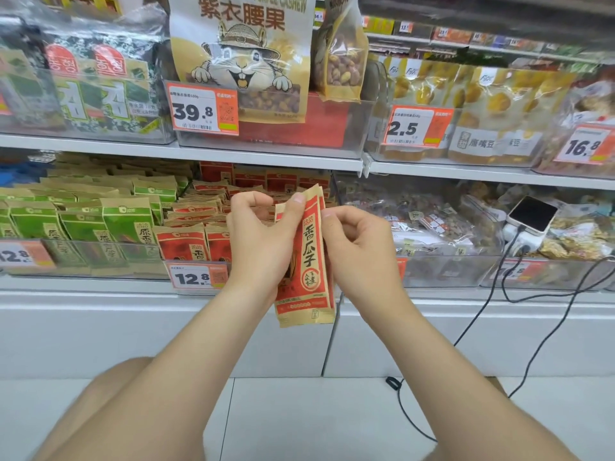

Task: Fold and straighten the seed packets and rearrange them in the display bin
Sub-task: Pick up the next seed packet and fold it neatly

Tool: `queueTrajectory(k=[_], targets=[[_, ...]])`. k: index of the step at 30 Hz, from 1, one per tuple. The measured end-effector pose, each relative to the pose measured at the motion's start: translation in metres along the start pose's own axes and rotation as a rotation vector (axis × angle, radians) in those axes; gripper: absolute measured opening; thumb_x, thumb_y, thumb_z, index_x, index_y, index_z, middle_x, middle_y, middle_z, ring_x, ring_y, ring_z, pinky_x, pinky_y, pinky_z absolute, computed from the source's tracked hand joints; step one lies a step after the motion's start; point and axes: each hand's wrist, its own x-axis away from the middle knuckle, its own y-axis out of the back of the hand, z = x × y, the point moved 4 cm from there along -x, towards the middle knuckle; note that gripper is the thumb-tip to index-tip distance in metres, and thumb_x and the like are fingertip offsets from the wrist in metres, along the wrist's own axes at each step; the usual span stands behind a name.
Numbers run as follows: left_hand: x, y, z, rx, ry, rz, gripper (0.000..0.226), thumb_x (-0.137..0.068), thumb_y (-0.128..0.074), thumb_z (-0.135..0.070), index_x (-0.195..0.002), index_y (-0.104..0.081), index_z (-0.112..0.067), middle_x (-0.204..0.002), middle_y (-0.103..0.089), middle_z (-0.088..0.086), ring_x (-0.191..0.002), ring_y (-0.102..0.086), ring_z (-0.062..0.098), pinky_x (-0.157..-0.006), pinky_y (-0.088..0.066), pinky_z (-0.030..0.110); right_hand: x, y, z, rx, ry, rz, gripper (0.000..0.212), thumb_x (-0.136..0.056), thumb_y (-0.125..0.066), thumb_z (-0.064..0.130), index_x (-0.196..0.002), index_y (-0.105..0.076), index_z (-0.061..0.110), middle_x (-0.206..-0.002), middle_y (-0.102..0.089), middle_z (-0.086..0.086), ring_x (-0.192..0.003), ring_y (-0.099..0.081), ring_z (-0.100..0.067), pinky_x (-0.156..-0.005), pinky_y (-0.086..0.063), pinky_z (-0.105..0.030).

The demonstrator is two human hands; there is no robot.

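We hold red seed packet [307, 261] upright at centre, folded lengthwise into narrow strip, just near of display bin [199, 257]. L hand [261, 241]: fingers curled, thumb pressed on packet's upper left edge, gripping. R hand [361, 252]: fingers curled, pinching packet's right edge. Bin holds more red packets [196, 211], some upright at front. Green packets [100, 221] in bin to left. Phone [532, 214] w/ cable [392, 383] at right.

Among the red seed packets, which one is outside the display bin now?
The red packet pinched between the left hand and right hand, folded narrow; the other red packets sit in the clear bin.
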Motion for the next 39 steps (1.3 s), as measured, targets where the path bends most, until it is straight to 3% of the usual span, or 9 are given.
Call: queueTrajectory(k=[4, 7, 11, 15, 23, 27, 31, 35, 39], targets=[[0.007, -0.010, -0.006, -0.063, -0.036, 0.173, 0.051, -0.084, -0.066, -0.077, -0.079, -0.067, -0.025, -0.107, -0.071, 0.010, -0.087, -0.070, 0.019, -0.080, -0.059, 0.043, 0.001, -0.003, 0.001, 0.145, 0.120, -0.080, 0.020, -0.102, -0.069, 0.023, -0.085, -0.078, 0.022, -0.073, -0.077, 0.011, -0.069, -0.073, -0.007, -0.070, -0.059, -0.031], [0.011, -0.015, -0.003, -0.040, -0.012, 0.261, 0.048, -0.100, -0.064, -0.061, -0.092, -0.061, -0.013, -0.092, -0.073, 0.004, -0.075, -0.071, 0.019, -0.069, -0.058, 0.043, -0.001, -0.004, 0.000, 0.049, -0.011, -0.033, 0.020, -0.100, -0.070, 0.021, -0.082, -0.077, 0.016, -0.074, -0.078, 0.003, -0.070, -0.073, -0.014, -0.070, -0.062, -0.037], [0.014, -0.018, -0.007, -0.116, -0.104, 0.306, 0.036, -0.115, -0.042, -0.040, -0.094, -0.058, -0.016, -0.085, -0.064, -0.003, -0.080, -0.061, 0.014, -0.077, -0.050, 0.039, 0.001, -0.006, 0.000, -0.218, -0.260, 0.032, 0.016, -0.104, -0.060, 0.006, -0.090, -0.068, 0.003, -0.070, -0.067, -0.012, -0.061, -0.062, -0.024, -0.048, -0.052, -0.032], [0.011, -0.016, -0.008, -0.084, -0.100, 0.318, 0.034, -0.116, -0.040, -0.034, -0.095, -0.054, -0.011, -0.079, -0.061, 0.002, -0.072, -0.058, 0.016, -0.070, -0.050, 0.041, 0.001, -0.007, 0.000, -0.189, -0.219, 0.078, 0.018, -0.110, -0.057, 0.010, -0.097, -0.066, 0.001, -0.067, -0.066, -0.011, -0.051, -0.062, -0.023, -0.043, -0.050, -0.031], [0.010, -0.011, -0.008, 0.104, 0.017, 0.267, 0.033, -0.113, -0.053, -0.034, -0.084, -0.055, -0.019, -0.082, -0.058, 0.014, -0.073, -0.057, 0.030, -0.064, -0.057, 0.061, -0.001, 0.005, 0.007, 0.032, -0.054, 0.064, 0.016, -0.097, -0.077, 0.017, -0.084, -0.075, 0.008, -0.064, -0.074, -0.007, -0.054, -0.069, -0.020, -0.054, -0.057, -0.032], [0.003, -0.006, -0.008, 0.135, -0.025, 0.220, 0.032, -0.112, -0.055, -0.035, -0.085, -0.056, -0.016, -0.086, -0.060, 0.013, -0.077, -0.053, 0.024, -0.074, -0.047, 0.043, 0.004, 0.001, 0.006, 0.443, 0.086, 0.288, 0.037, -0.099, -0.066, 0.030, -0.068, -0.061, 0.009, -0.056, -0.066, -0.006, -0.051, -0.057, -0.018, -0.058, -0.049, -0.032], [0.004, -0.003, -0.010, 0.013, -0.029, 0.276, 0.036, -0.103, -0.070, -0.040, -0.087, -0.060, -0.009, -0.078, -0.066, -0.002, -0.064, -0.059, 0.012, -0.061, -0.048, 0.030, 0.003, 0.002, 0.006, 0.580, 0.218, 0.218, 0.043, -0.104, -0.052, 0.029, -0.063, -0.050, 0.013, -0.053, -0.051, -0.003, -0.055, -0.048, -0.020, -0.058, -0.044, -0.042], [0.004, -0.003, -0.008, -0.318, -0.182, 0.312, 0.041, -0.094, -0.077, -0.044, -0.071, -0.063, -0.014, -0.118, -0.064, -0.007, -0.111, -0.066, 0.008, -0.098, -0.051, 0.037, -0.004, 0.008, 0.002, 0.688, 0.243, 0.126, 0.038, -0.104, -0.034, 0.040, -0.069, -0.043, 0.025, -0.063, -0.055, 0.001, -0.067, -0.053, -0.035, -0.063, -0.047, -0.051], [0.011, -0.005, -0.010, -0.446, -0.347, 0.342, 0.039, -0.099, -0.068, -0.043, -0.072, -0.064, -0.016, -0.121, -0.058, -0.015, -0.117, -0.061, 0.004, -0.104, -0.049, 0.035, -0.003, 0.010, 0.002, 0.662, 0.205, 0.106, 0.035, -0.113, -0.038, 0.032, -0.078, -0.043, 0.027, -0.073, -0.059, 0.001, -0.076, -0.056, -0.034, -0.067, -0.041, -0.047]])
